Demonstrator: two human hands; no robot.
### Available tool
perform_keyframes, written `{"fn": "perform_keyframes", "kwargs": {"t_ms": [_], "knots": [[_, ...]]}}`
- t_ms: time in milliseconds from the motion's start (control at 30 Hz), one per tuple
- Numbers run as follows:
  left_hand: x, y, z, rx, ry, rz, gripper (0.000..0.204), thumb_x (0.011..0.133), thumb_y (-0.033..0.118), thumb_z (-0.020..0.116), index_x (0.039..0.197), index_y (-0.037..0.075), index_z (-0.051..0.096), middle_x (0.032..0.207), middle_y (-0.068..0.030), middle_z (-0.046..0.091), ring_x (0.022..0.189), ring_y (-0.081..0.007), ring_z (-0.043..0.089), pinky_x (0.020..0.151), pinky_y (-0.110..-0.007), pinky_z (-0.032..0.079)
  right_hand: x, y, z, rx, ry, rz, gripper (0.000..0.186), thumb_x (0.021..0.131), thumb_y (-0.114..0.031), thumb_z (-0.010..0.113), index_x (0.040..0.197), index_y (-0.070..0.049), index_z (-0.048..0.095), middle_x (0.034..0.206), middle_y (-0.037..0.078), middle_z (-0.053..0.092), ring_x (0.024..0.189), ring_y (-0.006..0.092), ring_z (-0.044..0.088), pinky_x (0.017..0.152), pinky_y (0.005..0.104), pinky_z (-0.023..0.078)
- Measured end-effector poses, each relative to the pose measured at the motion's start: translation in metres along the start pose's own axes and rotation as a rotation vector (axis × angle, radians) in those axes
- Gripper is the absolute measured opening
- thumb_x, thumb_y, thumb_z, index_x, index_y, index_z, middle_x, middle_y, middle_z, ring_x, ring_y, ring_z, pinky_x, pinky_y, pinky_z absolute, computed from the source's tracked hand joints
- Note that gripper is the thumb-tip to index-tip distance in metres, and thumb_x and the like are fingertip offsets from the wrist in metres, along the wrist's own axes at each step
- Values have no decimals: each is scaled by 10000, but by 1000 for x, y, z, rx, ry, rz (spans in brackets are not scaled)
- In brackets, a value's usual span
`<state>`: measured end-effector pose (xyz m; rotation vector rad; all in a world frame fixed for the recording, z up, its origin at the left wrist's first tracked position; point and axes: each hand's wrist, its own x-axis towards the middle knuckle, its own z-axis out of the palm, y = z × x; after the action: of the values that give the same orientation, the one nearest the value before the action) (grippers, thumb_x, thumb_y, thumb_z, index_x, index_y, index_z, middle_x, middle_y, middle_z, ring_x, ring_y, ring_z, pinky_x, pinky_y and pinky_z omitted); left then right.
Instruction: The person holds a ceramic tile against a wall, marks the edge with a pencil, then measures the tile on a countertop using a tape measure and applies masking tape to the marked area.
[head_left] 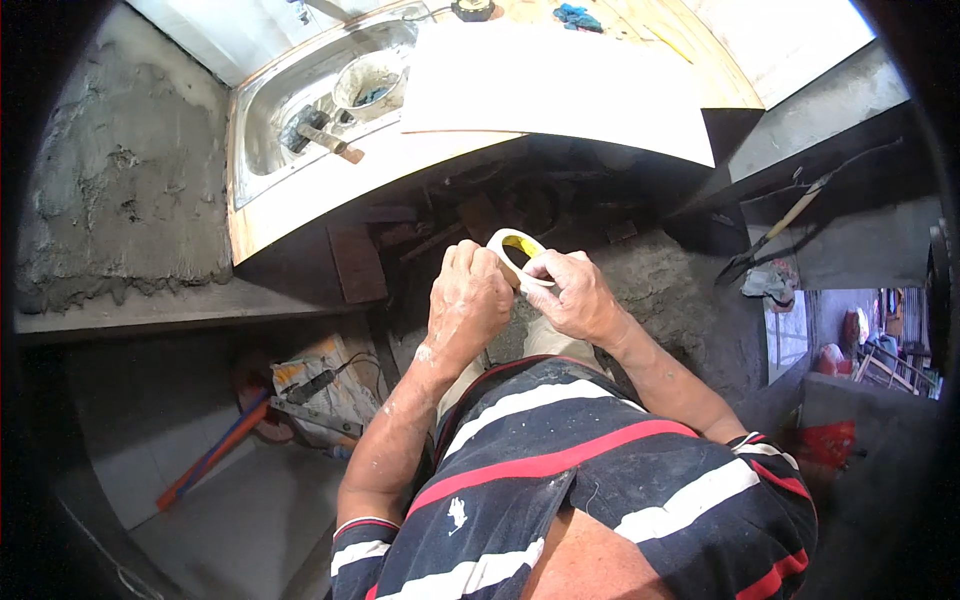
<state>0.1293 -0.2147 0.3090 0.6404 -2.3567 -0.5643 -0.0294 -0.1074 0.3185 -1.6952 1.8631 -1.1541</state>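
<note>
A roll of pale masking tape (513, 240) with a yellow inside is held up in front of my body, below the worktop edge. My left hand (468, 300) is closed at the roll's left side, its fingertips curled in and hidden, apparently pinching the tape. My right hand (570, 295) grips the roll from the right, thumb and fingers on its rim. Above them lies a large white board (560, 80) on a light wooden worktop (275, 220).
A steel sink (255, 150) holds a white bucket (365, 85) and a tool with a wooden handle (330, 140). Rough cement (120, 180) covers the left surface. A long-handled tool (790, 215) stands at right. Bags (310, 390) and orange-blue lengths (210, 450) lie lower left.
</note>
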Motion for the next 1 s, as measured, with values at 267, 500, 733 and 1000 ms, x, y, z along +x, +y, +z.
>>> {"fn": "perform_keyframes", "kwargs": {"t_ms": [267,500,733,1000], "knots": [[-7,-9,-1,33,8,-48,67,876,19,601,899,-2,542,860,-187,542,815,-385,583,721,-491,504,1,-5,4,-128,17,-50,155,820,-81,767,946,-65,678,828,126,720,752,328,697,792,400,484],[-8,-17,-19,-353,-76,-312,50,898,23,574,923,-17,558,856,-170,593,762,-287,602,708,-397,497,8,7,0,88,-90,-74,179,831,-102,788,955,-40,674,849,140,726,765,317,713,724,396,521],[-9,-25,-27,-329,-66,-330,62,869,9,592,889,-10,536,848,-180,560,780,-348,590,728,-438,494,15,0,-4,100,-150,-67,174,843,-88,783,959,-23,669,855,146,718,763,321,716,707,381,549],[10,-41,-50,-285,-47,-289,73,848,-7,592,896,1,539,852,-174,554,783,-365,585,728,-446,496,27,-15,-5,159,-135,-8,171,897,-109,763,999,-3,676,847,122,696,778,216,691,709,337,545]]}}
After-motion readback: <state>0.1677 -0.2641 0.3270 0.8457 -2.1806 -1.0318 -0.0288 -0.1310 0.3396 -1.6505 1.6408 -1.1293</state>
